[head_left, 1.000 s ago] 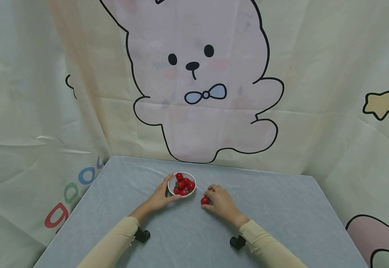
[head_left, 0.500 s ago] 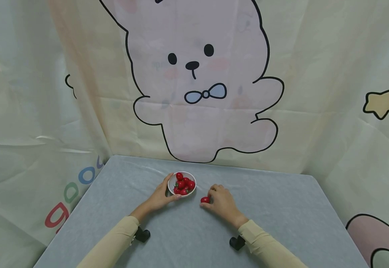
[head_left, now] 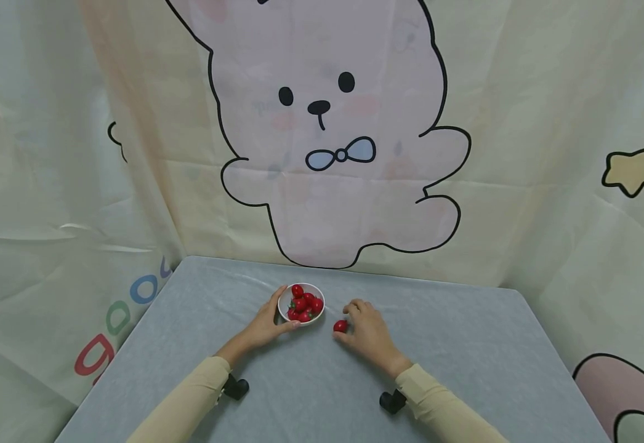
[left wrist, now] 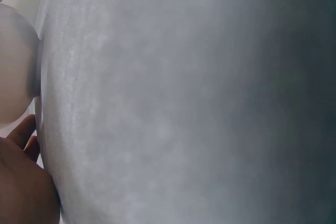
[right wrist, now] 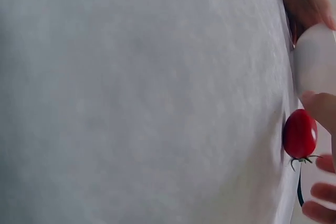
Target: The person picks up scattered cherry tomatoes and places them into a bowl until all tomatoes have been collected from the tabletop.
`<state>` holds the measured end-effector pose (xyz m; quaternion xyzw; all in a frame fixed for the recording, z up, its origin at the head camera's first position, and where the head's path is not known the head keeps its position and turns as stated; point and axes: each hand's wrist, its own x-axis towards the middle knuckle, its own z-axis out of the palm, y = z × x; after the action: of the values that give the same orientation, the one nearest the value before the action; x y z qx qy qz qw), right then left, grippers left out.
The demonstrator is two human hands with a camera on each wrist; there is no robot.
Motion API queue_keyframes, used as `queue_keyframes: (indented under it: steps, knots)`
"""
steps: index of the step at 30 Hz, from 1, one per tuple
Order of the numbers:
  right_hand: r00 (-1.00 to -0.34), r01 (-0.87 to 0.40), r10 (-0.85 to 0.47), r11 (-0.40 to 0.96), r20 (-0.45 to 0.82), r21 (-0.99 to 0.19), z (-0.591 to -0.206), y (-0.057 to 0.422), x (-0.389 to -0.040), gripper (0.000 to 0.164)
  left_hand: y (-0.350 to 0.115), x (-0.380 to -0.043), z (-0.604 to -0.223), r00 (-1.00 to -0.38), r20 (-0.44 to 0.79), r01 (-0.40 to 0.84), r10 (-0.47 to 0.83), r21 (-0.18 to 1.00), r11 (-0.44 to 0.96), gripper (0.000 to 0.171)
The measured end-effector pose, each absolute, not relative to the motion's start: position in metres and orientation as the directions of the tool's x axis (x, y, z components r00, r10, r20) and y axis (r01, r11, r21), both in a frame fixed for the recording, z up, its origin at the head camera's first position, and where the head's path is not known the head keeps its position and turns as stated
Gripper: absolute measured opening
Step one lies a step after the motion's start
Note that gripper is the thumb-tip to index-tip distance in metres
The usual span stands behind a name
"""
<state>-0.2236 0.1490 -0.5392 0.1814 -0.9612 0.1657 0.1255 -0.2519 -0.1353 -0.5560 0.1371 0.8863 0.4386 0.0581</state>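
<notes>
A small white bowl (head_left: 322,312) on the cloth holds several red cherry tomatoes (head_left: 299,305). My left hand (head_left: 265,325) holds the bowl from the left, thumb along the near side and fingers at the far side. Right of the bowl, a single cherry tomato (head_left: 340,326) lies between the thumb and fingers of my right hand (head_left: 370,336), which are spread apart about it. In the right wrist view this tomato (right wrist: 300,135) rests on the cloth, green stem end toward the fingertips (right wrist: 321,192), with the thumb tip close to its other end.
A light blue-grey cloth (head_left: 455,344) covers the table. Behind it hangs a curtain (head_left: 521,203) printed with a cartoon bear, and another curtain (head_left: 39,246) hangs along the left side. Dark wrist cameras (head_left: 393,401) sit under the forearms.
The single tomato has turned and shifted slightly away from me. The right hand's fingers have spread wider around it. The left hand and the bowl stay in place.
</notes>
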Motion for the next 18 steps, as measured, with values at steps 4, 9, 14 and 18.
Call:
queue_keyframes:
  steps: [4,9,14,18]
  knots:
    - [-0.916,-0.341,-0.253,0.900,0.311,-0.271,-0.5412,0.1474,-0.2211,0.053,-0.1354,-0.2521,-0.5559,-0.955,0.014,0.189,0.295,0.797,0.573,0.104]
    - [-0.931,-0.286,-0.200,0.921,0.305,-0.267,-0.5400,0.1441,-0.2195,0.057,-0.1351,-0.2523,-0.5561,-0.957,-0.008,0.169,0.291,0.798,0.579,0.106]
    - [-0.939,-0.282,-0.197,0.909,0.281,-0.306,-0.5392,0.1408,-0.2199,0.052,-0.1353,-0.2527,-0.5583,-0.957,-0.004,0.174,0.289,0.791,0.587,0.105]
    - [-0.938,-0.294,-0.205,0.897,0.279,-0.329,-0.5410,0.1402,-0.2207,0.050,-0.1362,-0.2531,-0.5597,-0.958,0.002,0.175,0.286,0.794,0.583,0.104]
